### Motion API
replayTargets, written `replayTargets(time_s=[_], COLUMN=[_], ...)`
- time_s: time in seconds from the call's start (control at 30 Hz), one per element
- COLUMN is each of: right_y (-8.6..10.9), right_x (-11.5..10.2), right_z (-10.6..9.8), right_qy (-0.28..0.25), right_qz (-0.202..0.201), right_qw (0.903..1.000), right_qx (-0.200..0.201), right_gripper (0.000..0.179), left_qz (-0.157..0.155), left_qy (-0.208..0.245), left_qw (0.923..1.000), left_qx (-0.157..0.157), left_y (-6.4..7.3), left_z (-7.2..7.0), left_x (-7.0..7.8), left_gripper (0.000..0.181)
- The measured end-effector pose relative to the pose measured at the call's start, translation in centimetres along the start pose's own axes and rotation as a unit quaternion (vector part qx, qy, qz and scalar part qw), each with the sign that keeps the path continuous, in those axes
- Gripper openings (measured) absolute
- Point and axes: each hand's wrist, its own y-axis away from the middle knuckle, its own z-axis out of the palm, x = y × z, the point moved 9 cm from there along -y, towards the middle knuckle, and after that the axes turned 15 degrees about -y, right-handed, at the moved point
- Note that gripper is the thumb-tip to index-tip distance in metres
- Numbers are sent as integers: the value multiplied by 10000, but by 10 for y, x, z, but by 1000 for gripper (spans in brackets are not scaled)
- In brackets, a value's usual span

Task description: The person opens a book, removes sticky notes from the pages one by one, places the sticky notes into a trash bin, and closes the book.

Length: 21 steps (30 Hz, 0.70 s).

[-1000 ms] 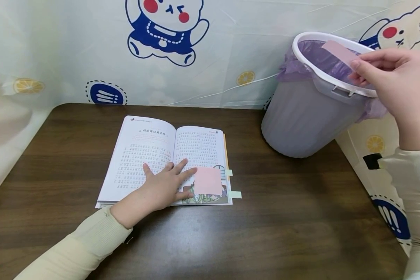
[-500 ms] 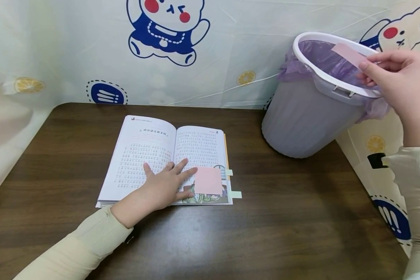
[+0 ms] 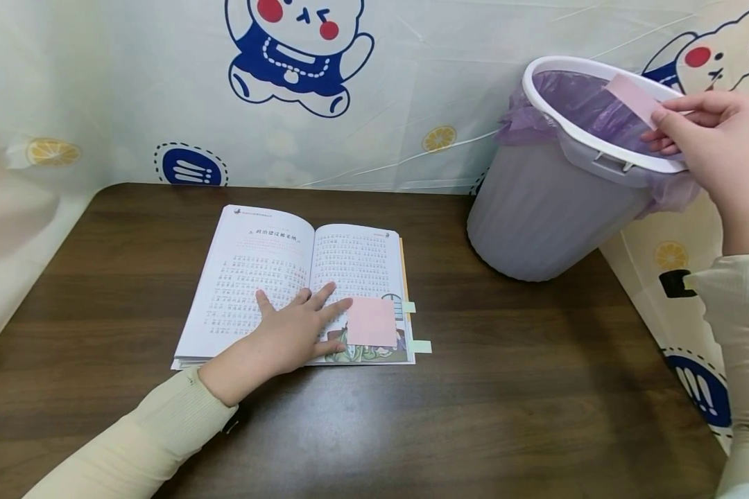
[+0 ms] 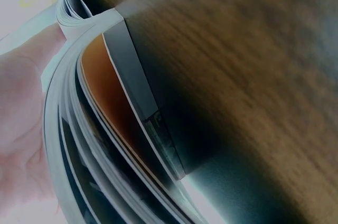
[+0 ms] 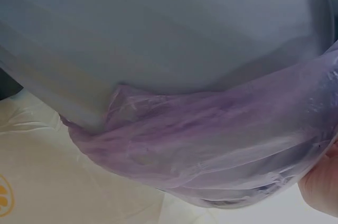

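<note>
With fingers spread, my left hand (image 3: 290, 337) rests on an open book (image 3: 259, 253), across the middle near its lower edge. A pink sticky note (image 3: 372, 322) lies on the right page, beside the fingertips of that hand. At the upper right, my right hand (image 3: 718, 145) pinches a pink paper slip (image 3: 633, 98) between thumb and fingers. The slip is over the mouth of a grey trash bin (image 3: 537, 208) lined with a purple bag (image 3: 574, 104). In the left wrist view the book's page edges (image 4: 79, 145) show beside the hand.
Two pale green tabs (image 3: 421, 346) stick out from the book's right edge. The bin stands at the back right of the dark wooden table (image 3: 474, 402). A patterned cloth (image 3: 437, 69) hangs behind the table.
My right hand has shifted slightly to the right with the pink paper slip, still over the bin. The left hand and the book have stayed in place.
</note>
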Motion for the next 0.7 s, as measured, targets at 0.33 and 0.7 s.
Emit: replayTargets(time_s=[0.33, 0.7], right_y=[-3, 0], right_x=[7, 3], right_z=[-3, 0], right_qy=[815, 1708], right_qz=[279, 105], right_qw=[9963, 9851], right_qx=[42, -175], right_gripper=[20, 31], left_qz=[-11, 9], left_qy=[-2, 41], left_qw=[10000, 10000], left_qx=[48, 35], left_y=[1, 1], left_z=[-2, -2], left_x=[-1, 0], left_gripper=[70, 70])
